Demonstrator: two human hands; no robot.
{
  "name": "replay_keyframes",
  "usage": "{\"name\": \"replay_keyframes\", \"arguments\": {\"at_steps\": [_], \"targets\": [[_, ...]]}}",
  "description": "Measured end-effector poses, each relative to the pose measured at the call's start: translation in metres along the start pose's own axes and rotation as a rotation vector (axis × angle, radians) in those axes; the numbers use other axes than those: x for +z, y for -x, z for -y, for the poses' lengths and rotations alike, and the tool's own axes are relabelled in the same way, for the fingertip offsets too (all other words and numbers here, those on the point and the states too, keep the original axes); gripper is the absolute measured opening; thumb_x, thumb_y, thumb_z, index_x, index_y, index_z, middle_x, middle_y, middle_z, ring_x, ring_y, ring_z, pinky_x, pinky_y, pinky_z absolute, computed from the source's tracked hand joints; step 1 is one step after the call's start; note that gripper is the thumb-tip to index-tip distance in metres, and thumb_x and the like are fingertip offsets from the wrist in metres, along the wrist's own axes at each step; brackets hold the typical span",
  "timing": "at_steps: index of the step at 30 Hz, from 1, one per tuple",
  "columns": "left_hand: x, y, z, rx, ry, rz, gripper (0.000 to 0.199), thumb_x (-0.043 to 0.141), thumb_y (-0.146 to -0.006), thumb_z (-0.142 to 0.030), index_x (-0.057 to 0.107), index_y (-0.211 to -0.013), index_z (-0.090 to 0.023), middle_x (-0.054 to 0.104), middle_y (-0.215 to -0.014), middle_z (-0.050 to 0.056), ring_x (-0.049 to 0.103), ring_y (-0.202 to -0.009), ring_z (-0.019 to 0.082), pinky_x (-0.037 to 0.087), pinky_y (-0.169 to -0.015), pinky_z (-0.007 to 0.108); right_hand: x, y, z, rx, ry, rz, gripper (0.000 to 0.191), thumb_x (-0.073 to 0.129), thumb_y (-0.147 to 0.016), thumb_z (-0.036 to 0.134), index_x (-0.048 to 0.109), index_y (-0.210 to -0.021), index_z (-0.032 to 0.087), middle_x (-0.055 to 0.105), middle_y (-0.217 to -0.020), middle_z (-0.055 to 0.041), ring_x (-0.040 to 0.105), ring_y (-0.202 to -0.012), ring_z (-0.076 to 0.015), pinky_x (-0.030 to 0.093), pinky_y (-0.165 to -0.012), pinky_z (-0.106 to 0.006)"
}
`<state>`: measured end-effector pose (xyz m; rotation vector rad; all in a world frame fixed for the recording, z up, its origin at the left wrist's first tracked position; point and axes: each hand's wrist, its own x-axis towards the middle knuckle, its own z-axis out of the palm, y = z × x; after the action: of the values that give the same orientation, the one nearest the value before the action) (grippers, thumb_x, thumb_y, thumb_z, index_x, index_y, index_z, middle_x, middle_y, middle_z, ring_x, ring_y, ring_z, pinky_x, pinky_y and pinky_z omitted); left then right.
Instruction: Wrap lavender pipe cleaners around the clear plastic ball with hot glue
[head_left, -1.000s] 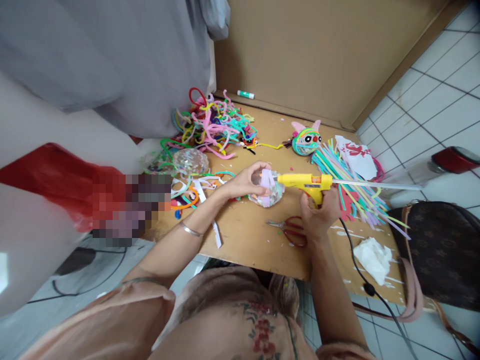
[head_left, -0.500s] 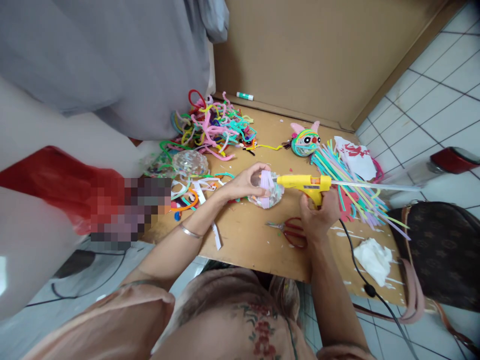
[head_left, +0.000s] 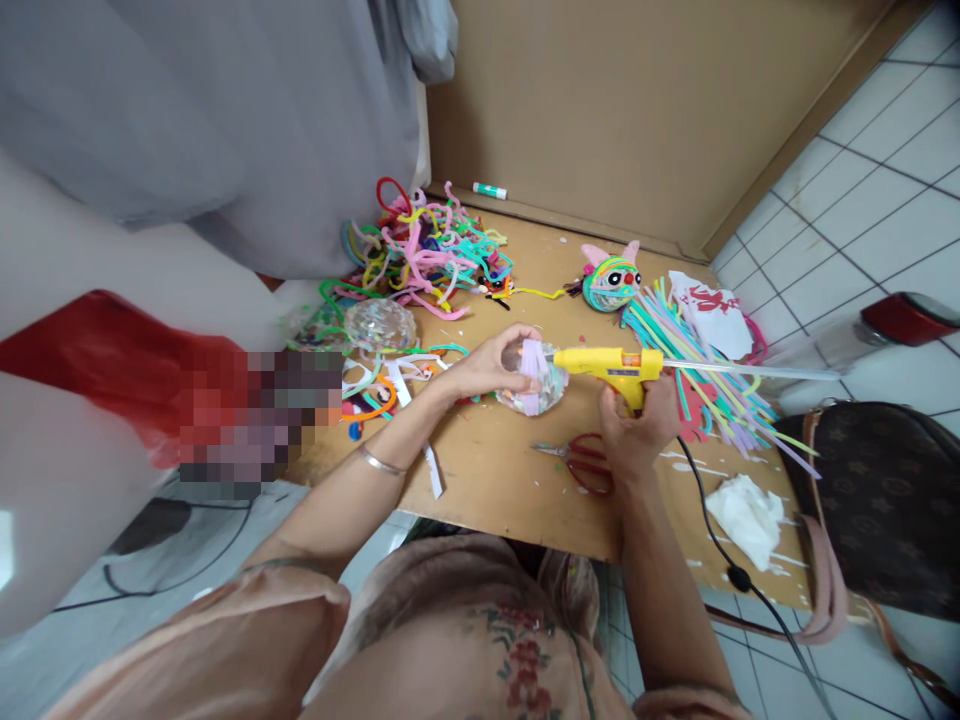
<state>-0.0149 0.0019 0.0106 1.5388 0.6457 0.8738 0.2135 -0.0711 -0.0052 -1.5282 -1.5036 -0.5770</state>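
Observation:
My left hand [head_left: 495, 365] is closed around the left side of a clear, rounded plastic piece [head_left: 551, 390] with a pale lilac strip [head_left: 533, 375] across it. In my right hand [head_left: 640, 425] is a yellow hot glue gun [head_left: 611, 366], its handle in my grip and a long clear glue stick [head_left: 750, 370] sticking out of its back. The gun's nozzle points left and meets the plastic piece beside the strip; whether it touches is hard to tell. Just below, red-handled scissors [head_left: 589, 463] lie on the table [head_left: 495, 500].
A tangle of coloured pipe cleaners [head_left: 427, 250] and another clear plastic piece [head_left: 380, 324] lie at the back left. At the right are a decorated animal head [head_left: 611, 280], straight pipe cleaners [head_left: 690, 350], a crumpled tissue [head_left: 746, 520], the gun's cord [head_left: 705, 510] and a brown handbag [head_left: 885, 500].

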Motion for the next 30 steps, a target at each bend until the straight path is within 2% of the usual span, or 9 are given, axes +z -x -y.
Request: {"name": "replay_keyframes", "arguments": {"at_steps": [11,19,22,26,30], "targets": [[0.001,0.000,-0.001,0.001,-0.025,-0.019,0.062,0.083,-0.056,-0.026,0.051,-0.108,-0.018,0.054,-0.098,0.000,0.053,-0.088,0.013,0.042,-0.082,0.025,0.000,-0.003,0.004,-0.073,0.036,-0.075,0.015,0.057,-0.079,0.033,0.047,-0.081,0.023,0.054,-0.070,-0.0014,0.054,-0.063,-0.0189,0.039,-0.057,-0.030],[0.003,0.001,-0.004,-0.030,0.025,-0.020,0.063,0.082,-0.054,-0.027,0.048,-0.106,-0.019,0.051,-0.096,0.000,0.050,-0.084,0.013,0.041,-0.077,0.024,0.001,-0.003,0.008,-0.029,-0.054,-0.062,0.014,0.056,-0.080,0.034,0.048,-0.083,0.023,0.054,-0.073,-0.0018,0.054,-0.067,-0.0186,0.042,-0.061,-0.030],[0.003,0.002,-0.005,-0.035,0.010,-0.023,0.063,0.082,-0.054,-0.028,0.049,-0.107,-0.018,0.051,-0.094,-0.001,0.050,-0.085,0.013,0.041,-0.078,0.024,0.001,-0.004,0.010,0.070,-0.101,-0.028,0.021,0.059,-0.078,0.039,0.046,-0.082,0.023,0.052,-0.073,-0.0007,0.052,-0.067,-0.0179,0.042,-0.062,-0.030],[0.003,0.002,-0.007,-0.065,-0.012,-0.050,0.065,0.083,-0.053,-0.030,0.051,-0.108,-0.017,0.052,-0.095,0.000,0.051,-0.087,0.014,0.042,-0.079,0.025,0.001,-0.009,0.012,0.303,-0.179,0.033,0.030,0.061,-0.073,0.048,0.046,-0.080,0.022,0.049,-0.072,0.0009,0.047,-0.065,-0.0162,0.041,-0.063,-0.030],[0.002,0.002,-0.004,-0.056,-0.020,-0.032,0.066,0.084,-0.053,-0.032,0.051,-0.109,-0.017,0.054,-0.098,0.001,0.052,-0.089,0.015,0.043,-0.079,0.024,0.006,-0.012,0.000,0.509,-0.260,0.126,0.035,0.059,-0.072,0.054,0.049,-0.080,0.022,0.050,-0.070,0.0017,0.044,-0.062,-0.0151,0.041,-0.061,-0.029]]}}
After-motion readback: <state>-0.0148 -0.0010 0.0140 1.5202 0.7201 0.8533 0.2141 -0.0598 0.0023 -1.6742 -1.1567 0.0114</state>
